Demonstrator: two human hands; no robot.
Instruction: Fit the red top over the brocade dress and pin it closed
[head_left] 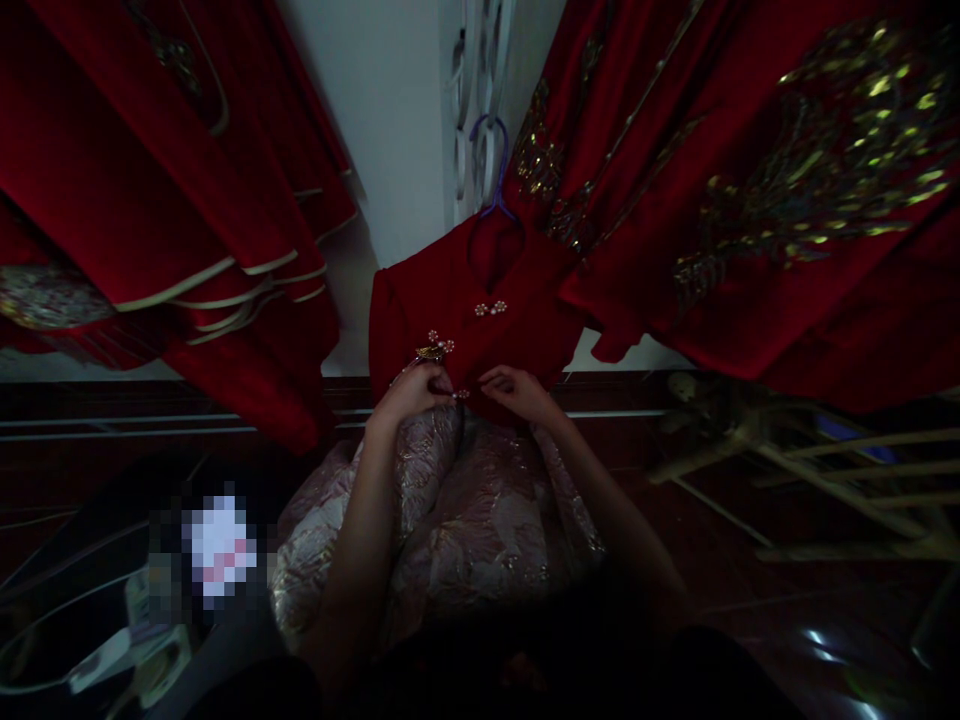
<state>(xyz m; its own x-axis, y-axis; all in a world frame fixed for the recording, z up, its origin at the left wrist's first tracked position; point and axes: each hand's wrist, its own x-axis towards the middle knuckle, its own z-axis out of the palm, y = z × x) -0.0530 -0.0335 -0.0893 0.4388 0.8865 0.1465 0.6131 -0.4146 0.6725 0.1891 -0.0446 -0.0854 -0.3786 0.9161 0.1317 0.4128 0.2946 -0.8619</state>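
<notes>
Red jacket point(424, 295) hangs at the centre of the frame, its purple hanger point(499, 187) apparently hooked on pale metalwork point(463, 100) above — likely so both hands stay free. Near the hem, the left hand point(411, 392) pinches a beaded clasp point(460, 395) in its grip, seemingly to steady it; the right hand point(520, 393) curls alongside — whether pinching cloth, I cannot tell.
</notes>
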